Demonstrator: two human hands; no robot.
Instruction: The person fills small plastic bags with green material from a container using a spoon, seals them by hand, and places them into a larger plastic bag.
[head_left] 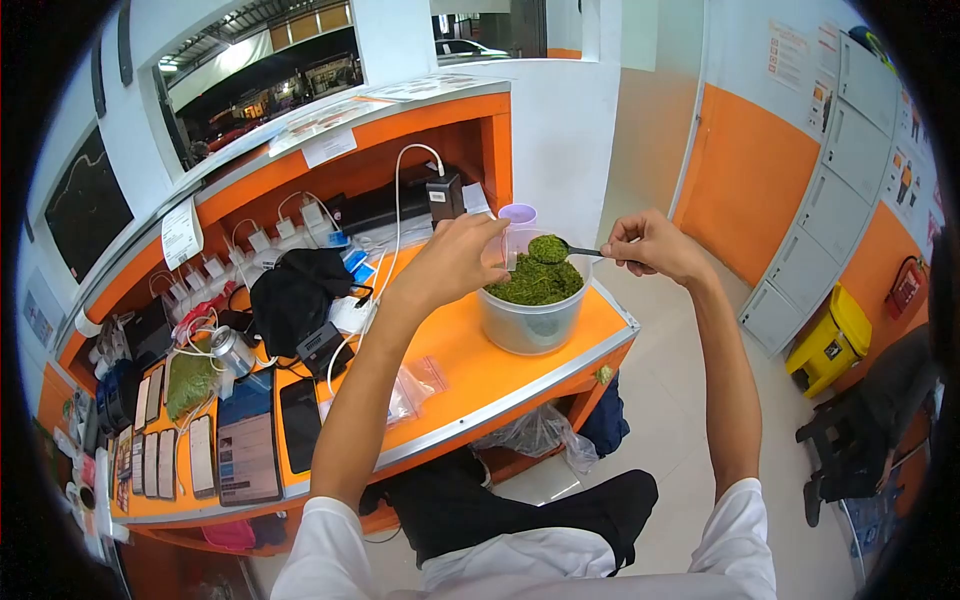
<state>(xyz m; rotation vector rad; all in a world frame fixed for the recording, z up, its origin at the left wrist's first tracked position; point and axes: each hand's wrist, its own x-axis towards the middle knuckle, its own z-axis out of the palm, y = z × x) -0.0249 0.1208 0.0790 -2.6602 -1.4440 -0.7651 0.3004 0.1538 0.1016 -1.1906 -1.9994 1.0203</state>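
Observation:
A round translucent plastic tub [532,330] full of shredded green plant matter [540,287] stands near the orange table's right end. My right hand [650,248] grips the handle of a black spoon [582,251] from the right. A heaped green scoop [547,248] sits on the spoon above the tub. At the tub's left rim, my left hand [458,257] has its fingers curled round a small clear plastic item [511,260]; its exact kind is hard to make out. Behind the tub stands a purple cup [518,214].
Left on the orange table [460,390] are several phones [203,455], a tablet [249,450], a can [232,352], a black cloth item [300,300] and a bag of green matter [190,385]. Clear bags [412,388] lie nearer. A white cable [398,215] loops behind my left arm.

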